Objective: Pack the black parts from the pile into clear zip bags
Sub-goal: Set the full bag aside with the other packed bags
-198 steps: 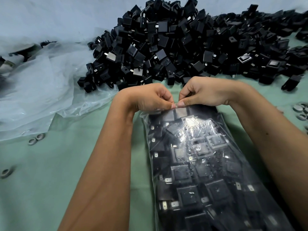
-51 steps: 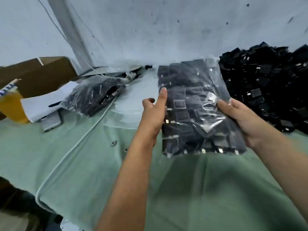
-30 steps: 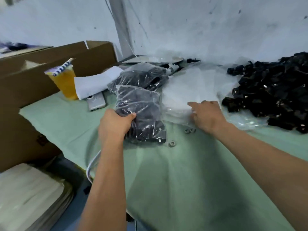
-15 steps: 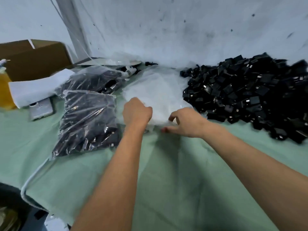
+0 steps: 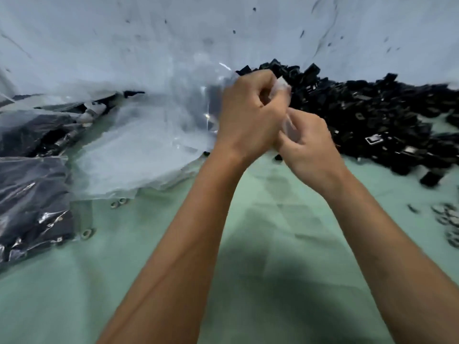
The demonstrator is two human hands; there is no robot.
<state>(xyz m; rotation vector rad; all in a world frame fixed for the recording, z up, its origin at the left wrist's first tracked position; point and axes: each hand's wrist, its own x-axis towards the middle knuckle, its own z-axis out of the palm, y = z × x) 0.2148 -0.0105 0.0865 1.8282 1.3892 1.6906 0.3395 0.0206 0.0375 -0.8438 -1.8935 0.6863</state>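
Pale green cloth-covered table in front, creased, with a dark shadow near the lower middle. Behind it a light blue-grey wall with small dark marks. On the cloth at left, a few small metal rings, and more small round pieces at the right edge, blurred.

At the far right of the table, a big pile of small black square plastic parts, some with shiny metal tabs, a few lying loose at its near edge. At the left edge, a filled clear bag of black parts, flat on the cloth, and another filled bag behind it. Between these and the pile, a stack of empty clear plastic bags, spread out and wrinkled.

Raised above the table in the middle, one thin transparent zip bag, empty, hanging to the left of the hands, much blurred. Left hand curled, pinching the bag's edge with thumb and fingers. Right hand just beside it, touching, fingers also curled and pinching the same plastic edge.
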